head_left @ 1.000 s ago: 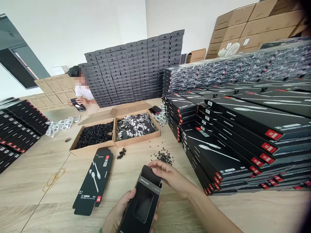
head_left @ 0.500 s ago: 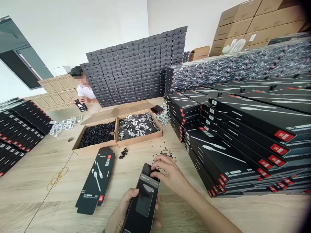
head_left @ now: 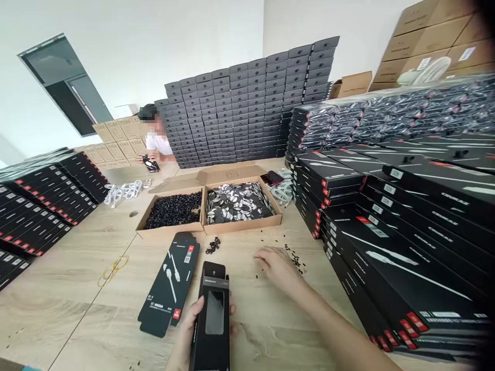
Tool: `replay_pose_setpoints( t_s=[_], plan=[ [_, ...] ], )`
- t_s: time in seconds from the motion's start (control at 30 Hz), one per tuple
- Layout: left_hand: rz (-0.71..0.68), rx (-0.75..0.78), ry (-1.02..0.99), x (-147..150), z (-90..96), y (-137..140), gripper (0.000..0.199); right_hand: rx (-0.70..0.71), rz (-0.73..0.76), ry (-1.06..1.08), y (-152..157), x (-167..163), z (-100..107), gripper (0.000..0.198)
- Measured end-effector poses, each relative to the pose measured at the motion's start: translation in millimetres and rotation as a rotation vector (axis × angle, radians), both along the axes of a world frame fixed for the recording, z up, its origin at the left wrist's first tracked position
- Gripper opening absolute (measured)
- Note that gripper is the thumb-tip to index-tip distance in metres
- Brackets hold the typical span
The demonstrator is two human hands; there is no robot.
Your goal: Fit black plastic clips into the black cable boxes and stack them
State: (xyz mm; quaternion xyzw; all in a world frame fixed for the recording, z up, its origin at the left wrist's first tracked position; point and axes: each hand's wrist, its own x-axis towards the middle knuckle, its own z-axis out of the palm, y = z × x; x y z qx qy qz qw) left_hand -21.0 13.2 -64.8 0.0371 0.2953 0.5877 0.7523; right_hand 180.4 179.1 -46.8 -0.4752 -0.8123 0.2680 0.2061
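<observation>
My left hand [head_left: 188, 325] is wrapped round a slim black packaging box [head_left: 212, 346] with a clear window, its top flap standing up at the far end. To the right of that box, my right hand [head_left: 279, 269] is low over the table, fingertips drawn together; whether anything is between them is too small to tell. Small black pieces [head_left: 294, 260] lie scattered beside its knuckles. A flattened black cable box [head_left: 170, 286] with a white cable printed on it rests left of the held box. Beyond it sits a little heap of black plastic parts [head_left: 212, 245].
Open cartons hold black plastic parts [head_left: 174, 208] and black-and-white cards [head_left: 240, 201]. Stacked cable boxes rise at right [head_left: 386, 268] and left [head_left: 46, 201]. White cables [head_left: 122, 191], a phone [head_left: 271, 178] and rubber bands [head_left: 113, 270] lie about. Another person [head_left: 158, 141] sits across the table.
My right hand has left the box's top flap and moved right, down to the scattered black pieces. The flap now stands free. The view has turned left.
</observation>
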Motion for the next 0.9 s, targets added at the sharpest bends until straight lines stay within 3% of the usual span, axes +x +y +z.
replay_pose_setpoints(
  t_s=[0.2, 0.33, 0.53, 0.67, 0.9],
  plan=[
    [0.159, 0.024, 0.033, -11.7, 1.1, -11.1, 0.032, 0.002, -0.135, -0.041, 23.6, -109.7, -12.7, 0.026],
    [0.224, -0.039, 0.082, -13.6, -1.1, -15.0, 0.042, 0.027, -0.166, -0.046, 21.9, -137.0, -24.9, 0.018],
    [0.128, -0.076, 0.140, -7.5, 1.6, -13.2, 0.049, 0.006, -0.078, 0.113, 19.0, -122.1, -22.4, 0.014],
    [0.172, -0.036, 0.177, 1.6, 4.3, -6.3, 0.064, -0.084, -0.003, 0.303, 7.7, -92.4, -0.7, 0.009],
    [0.116, -0.008, 0.295, 14.9, 7.6, 0.4, 0.094, -0.295, 0.161, 0.607, -47.1, -44.6, 40.7, 0.008]
  ],
)
